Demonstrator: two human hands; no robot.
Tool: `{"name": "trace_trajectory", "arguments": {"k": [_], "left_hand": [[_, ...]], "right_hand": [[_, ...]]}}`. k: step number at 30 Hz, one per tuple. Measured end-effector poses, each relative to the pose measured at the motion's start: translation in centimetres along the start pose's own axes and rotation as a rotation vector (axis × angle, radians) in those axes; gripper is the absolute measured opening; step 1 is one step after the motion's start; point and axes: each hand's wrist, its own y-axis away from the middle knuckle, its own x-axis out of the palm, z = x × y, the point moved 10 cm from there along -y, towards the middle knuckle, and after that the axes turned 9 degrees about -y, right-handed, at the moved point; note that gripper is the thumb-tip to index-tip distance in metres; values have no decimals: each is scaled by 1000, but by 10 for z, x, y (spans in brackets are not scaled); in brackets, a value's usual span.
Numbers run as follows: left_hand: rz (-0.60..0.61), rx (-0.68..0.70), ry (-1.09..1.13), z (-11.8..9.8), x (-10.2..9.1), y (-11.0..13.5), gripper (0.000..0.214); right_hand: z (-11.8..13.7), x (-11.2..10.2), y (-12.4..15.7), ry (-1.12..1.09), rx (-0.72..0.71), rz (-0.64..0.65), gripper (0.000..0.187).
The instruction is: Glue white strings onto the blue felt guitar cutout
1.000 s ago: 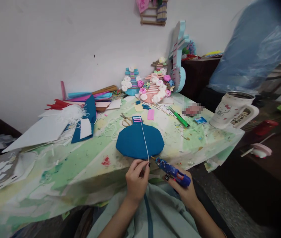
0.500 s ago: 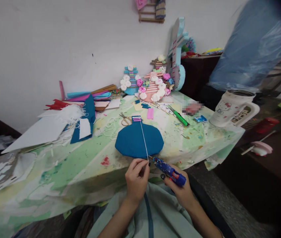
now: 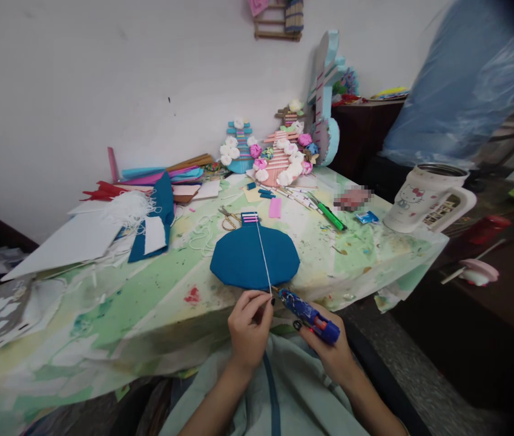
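Near the table's front edge lies a dark blue, many-sided flat piece with a short neck that carries pink and white stripes. A white string runs taut from the neck across the piece to its near edge. My left hand pinches the string's near end between thumb and fingers. In my right hand is a blue glue gun, its tip by the string at the edge of the blue piece. Behind the piece are small scissors and a pink paper rectangle.
White boards and a tangle of white string lie to the left. Decorated craft guitars lean at the wall. A green utility knife and a large white mug stand towards the right.
Almost nothing differs. The glue gun's tip has shifted very slightly left, towards the string; my left hand keeps its pinch.
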Motion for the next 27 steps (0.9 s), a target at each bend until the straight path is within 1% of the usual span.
{"name": "trace_trajectory", "arguments": {"k": [4, 8, 11, 17, 20, 27], "left_hand": [[15, -22, 28, 4, 2, 2, 12], [10, -13, 52, 4, 1, 3, 12], [7, -21, 63, 4, 0, 2, 11], [13, -48, 70, 7, 0, 2, 11], [20, -55, 69, 8, 1, 3, 11], [24, -53, 77, 9, 0, 3, 10]], "right_hand": [[1, 1, -1, 26, -13, 0, 15], [4, 3, -1, 36, -34, 22, 15], [8, 4, -1, 39, -43, 38, 17], [14, 3, -5, 79, -48, 16, 23], [18, 6, -5, 97, -70, 29, 25], [17, 6, -3, 124, -66, 29, 26]]}}
